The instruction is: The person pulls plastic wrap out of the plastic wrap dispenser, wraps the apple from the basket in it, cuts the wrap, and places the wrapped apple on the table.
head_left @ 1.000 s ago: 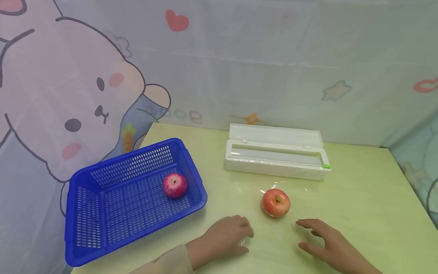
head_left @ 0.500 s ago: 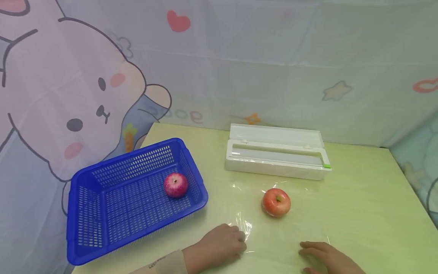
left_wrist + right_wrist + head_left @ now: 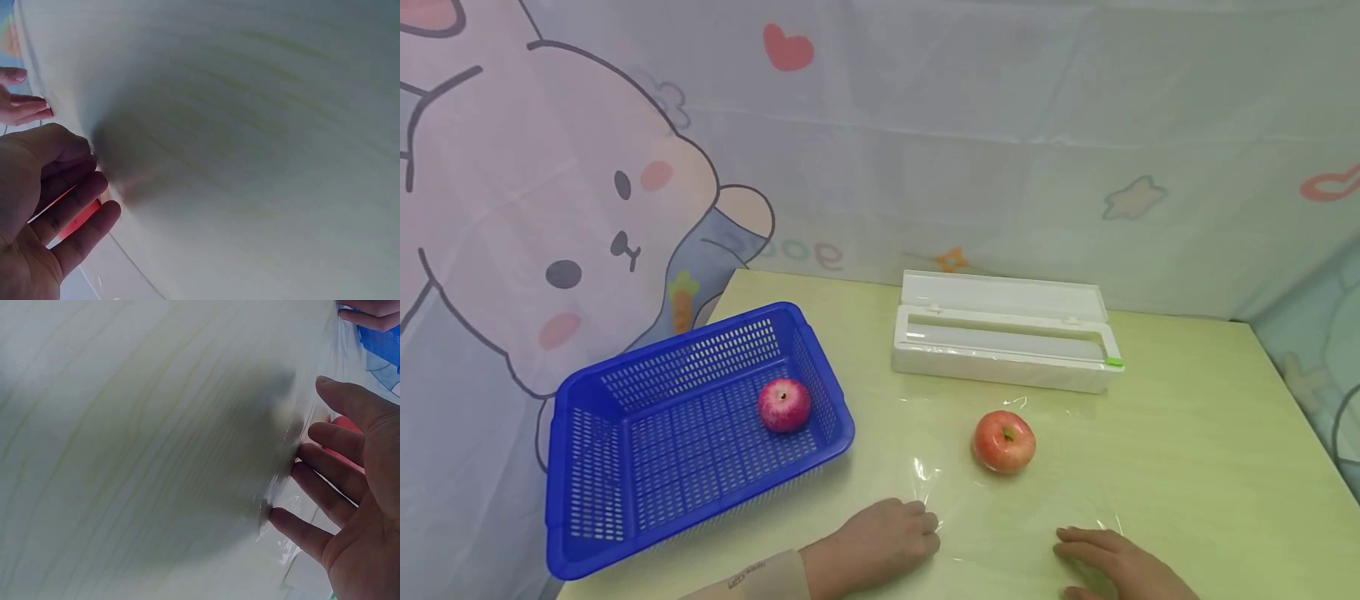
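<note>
A red apple (image 3: 1004, 442) sits on clear cling film (image 3: 921, 473) spread over the table, in front of the dispenser. Left of and nearer than the apple, my left hand (image 3: 880, 542) pinches the film between thumb and index finger, and shiny creases run up from its knuckles. In the left wrist view the other fingers (image 3: 87, 234) of that hand are loosely bent. My right hand (image 3: 1120, 562) is to the right, partly cut off by the frame's lower edge. Its fingertips (image 3: 275, 514) rest on the film with the fingers spread and nearly straight.
Behind the apple stands a white cling film dispenser (image 3: 1000, 371) with its lid up and a green slider at the right end. A blue plastic basket (image 3: 842, 433) on the left holds a darker red apple (image 3: 784, 406). A printed curtain (image 3: 1000, 150) hangs behind the table.
My left hand has drawn slightly nearer and left, its fingers closing on the film, and creases have appeared beside it. My right hand has moved nearer the front edge. The apples stay put.
</note>
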`<control>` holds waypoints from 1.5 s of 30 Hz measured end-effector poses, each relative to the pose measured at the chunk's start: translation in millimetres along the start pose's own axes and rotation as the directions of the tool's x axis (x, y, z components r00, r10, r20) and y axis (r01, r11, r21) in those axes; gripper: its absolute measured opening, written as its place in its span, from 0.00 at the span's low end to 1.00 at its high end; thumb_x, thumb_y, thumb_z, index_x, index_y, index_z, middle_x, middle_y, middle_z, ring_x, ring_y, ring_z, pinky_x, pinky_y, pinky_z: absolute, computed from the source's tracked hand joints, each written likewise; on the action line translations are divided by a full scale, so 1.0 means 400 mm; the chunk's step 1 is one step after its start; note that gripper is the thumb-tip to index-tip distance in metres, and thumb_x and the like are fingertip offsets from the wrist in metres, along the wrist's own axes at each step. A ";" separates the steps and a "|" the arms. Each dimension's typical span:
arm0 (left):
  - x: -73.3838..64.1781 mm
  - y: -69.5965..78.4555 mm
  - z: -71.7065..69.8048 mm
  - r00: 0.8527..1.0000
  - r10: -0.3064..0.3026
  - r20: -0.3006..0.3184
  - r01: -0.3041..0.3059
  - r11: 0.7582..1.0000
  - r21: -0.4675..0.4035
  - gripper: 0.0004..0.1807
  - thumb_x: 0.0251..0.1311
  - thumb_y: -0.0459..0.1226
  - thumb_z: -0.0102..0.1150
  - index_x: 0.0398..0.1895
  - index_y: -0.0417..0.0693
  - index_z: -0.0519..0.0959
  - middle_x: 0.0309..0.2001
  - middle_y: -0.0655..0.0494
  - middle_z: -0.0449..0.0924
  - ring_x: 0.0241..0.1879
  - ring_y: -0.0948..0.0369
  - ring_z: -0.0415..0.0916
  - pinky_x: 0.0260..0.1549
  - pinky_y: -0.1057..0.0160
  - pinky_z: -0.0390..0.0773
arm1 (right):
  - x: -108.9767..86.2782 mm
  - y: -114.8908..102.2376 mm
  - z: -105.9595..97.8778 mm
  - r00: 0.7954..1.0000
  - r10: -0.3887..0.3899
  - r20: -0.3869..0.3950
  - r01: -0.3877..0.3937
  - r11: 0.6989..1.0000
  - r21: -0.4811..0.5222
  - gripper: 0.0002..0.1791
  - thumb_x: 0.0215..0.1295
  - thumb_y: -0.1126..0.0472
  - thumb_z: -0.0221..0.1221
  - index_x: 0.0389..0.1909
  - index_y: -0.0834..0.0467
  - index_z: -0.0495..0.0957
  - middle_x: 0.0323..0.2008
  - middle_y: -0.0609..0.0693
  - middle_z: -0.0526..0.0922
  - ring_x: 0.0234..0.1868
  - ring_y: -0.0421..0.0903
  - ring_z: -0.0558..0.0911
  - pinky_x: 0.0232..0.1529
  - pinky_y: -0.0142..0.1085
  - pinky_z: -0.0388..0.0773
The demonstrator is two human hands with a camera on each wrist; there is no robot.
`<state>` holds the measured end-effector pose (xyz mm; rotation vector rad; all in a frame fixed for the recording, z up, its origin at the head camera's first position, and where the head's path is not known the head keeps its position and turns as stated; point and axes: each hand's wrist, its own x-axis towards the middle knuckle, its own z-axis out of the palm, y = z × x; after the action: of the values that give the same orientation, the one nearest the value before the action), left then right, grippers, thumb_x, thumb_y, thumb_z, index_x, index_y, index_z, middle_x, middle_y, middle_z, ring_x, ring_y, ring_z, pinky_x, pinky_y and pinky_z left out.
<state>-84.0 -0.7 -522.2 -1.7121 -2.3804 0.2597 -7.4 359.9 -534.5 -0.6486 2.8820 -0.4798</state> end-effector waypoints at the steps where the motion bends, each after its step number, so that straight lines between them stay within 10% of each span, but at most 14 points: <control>1: 0.001 0.000 0.000 1.000 -0.017 -0.002 0.017 1.000 -0.015 0.07 0.67 0.39 0.66 0.35 0.66 0.83 0.34 0.70 0.76 0.34 0.70 0.71 0.24 0.74 0.64 | 0.001 0.000 0.004 0.998 -0.039 -0.050 0.038 0.999 -0.019 0.28 0.64 0.35 0.71 0.56 0.48 0.86 0.58 0.48 0.86 0.56 0.48 0.85 0.50 0.40 0.86; 7: 0.017 -0.015 -0.012 0.990 -0.143 -0.018 0.136 0.968 -0.211 0.07 0.64 0.38 0.68 0.31 0.61 0.80 0.29 0.69 0.74 0.28 0.69 0.67 0.21 0.72 0.62 | 0.015 -0.005 0.023 0.924 -0.231 -0.306 0.182 0.967 -0.180 0.30 0.52 0.39 0.80 0.52 0.49 0.86 0.49 0.40 0.85 0.47 0.41 0.83 0.46 0.28 0.80; 14: 0.041 -0.049 -0.052 0.970 -0.240 -0.022 0.208 0.880 -0.427 0.13 0.61 0.37 0.68 0.25 0.59 0.73 0.24 0.69 0.64 0.24 0.70 0.59 0.19 0.72 0.57 | 0.034 -0.029 0.020 0.951 -0.175 -0.257 0.112 0.964 -0.241 0.34 0.54 0.31 0.75 0.52 0.51 0.85 0.44 0.41 0.82 0.43 0.43 0.81 0.38 0.37 0.83; 22: 0.064 -0.080 -0.094 0.944 -0.328 -0.026 0.255 0.781 -0.571 0.06 0.61 0.37 0.67 0.33 0.59 0.79 0.30 0.66 0.78 0.30 0.72 0.68 0.26 0.76 0.64 | 0.051 -0.042 0.008 0.974 -0.122 -0.191 0.061 0.952 -0.300 0.25 0.59 0.41 0.76 0.51 0.49 0.84 0.42 0.38 0.81 0.41 0.41 0.81 0.38 0.39 0.83; 30: 0.083 -0.097 -0.120 0.926 -0.378 -0.004 0.298 0.735 -0.609 0.05 0.63 0.37 0.66 0.36 0.58 0.80 0.36 0.64 0.84 0.35 0.71 0.72 0.30 0.75 0.68 | 0.049 0.020 -0.019 0.872 -0.218 -0.439 0.110 0.960 -0.258 0.09 0.62 0.57 0.75 0.41 0.46 0.86 0.35 0.32 0.80 0.33 0.32 0.79 0.34 0.30 0.80; 39: 0.105 -0.113 -0.088 0.858 -0.508 -0.077 0.348 0.684 -0.641 0.05 0.62 0.35 0.66 0.33 0.56 0.79 0.35 0.62 0.83 0.35 0.68 0.74 0.30 0.74 0.71 | 0.071 0.031 -0.078 0.813 -0.182 -0.554 0.084 0.977 -0.198 0.06 0.65 0.61 0.73 0.38 0.48 0.87 0.34 0.34 0.85 0.34 0.36 0.85 0.35 0.29 0.80; 45: 0.131 -0.122 -0.069 0.794 -0.608 -0.032 0.436 0.605 -0.667 0.06 0.64 0.37 0.65 0.33 0.57 0.77 0.35 0.63 0.80 0.33 0.69 0.71 0.27 0.72 0.70 | 0.103 0.035 -0.126 0.825 -0.149 -0.545 0.055 0.981 -0.185 0.15 0.54 0.70 0.75 0.38 0.49 0.87 0.35 0.36 0.87 0.34 0.40 0.86 0.33 0.36 0.82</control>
<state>-137.5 34.3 -480.1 -0.9911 -2.7855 -0.9094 -60.6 367.8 -494.9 -0.8057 3.4851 -0.5266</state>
